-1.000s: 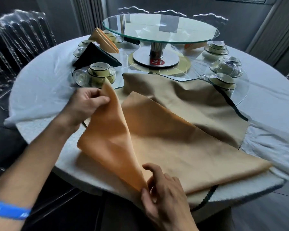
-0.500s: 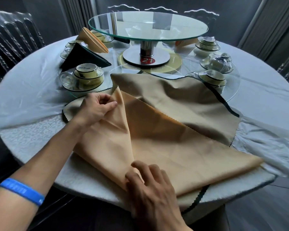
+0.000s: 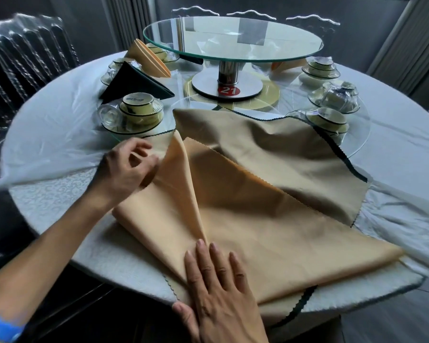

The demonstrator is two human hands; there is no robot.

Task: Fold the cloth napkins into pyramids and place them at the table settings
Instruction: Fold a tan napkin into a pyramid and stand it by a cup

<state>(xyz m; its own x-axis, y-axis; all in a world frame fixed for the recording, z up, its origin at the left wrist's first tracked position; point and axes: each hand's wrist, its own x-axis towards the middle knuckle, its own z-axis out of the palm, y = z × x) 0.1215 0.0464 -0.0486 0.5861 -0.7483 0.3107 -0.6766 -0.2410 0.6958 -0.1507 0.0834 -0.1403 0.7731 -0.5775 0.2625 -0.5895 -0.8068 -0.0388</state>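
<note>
An orange-tan napkin [image 3: 270, 226] lies folded as a triangle at the near edge of the round table, on top of a darker tan cloth [image 3: 270, 144]. Its left flap is folded up toward the middle. My left hand [image 3: 126, 169] sits at that flap's upper left edge, fingers loosely curled; whether it still pinches the cloth I cannot tell. My right hand [image 3: 218, 280] presses flat on the napkin's near point, fingers straight. Two finished pyramids stand at the far left: a dark one [image 3: 134, 82] and an orange one [image 3: 146, 58].
A glass turntable [image 3: 233, 38] on a metal stand fills the table's middle. Stacked bowls and cups [image 3: 134, 112] sit at the left setting, and more settings [image 3: 330, 120] stand at the right. Clear plastic sheeting [image 3: 47, 134] covers the tablecloth. A wrapped chair [image 3: 22, 50] stands at the left.
My left hand carried the left flap down onto the napkin and loosened its grip. My right hand moved from the near edge to lie flat on the bottom point.
</note>
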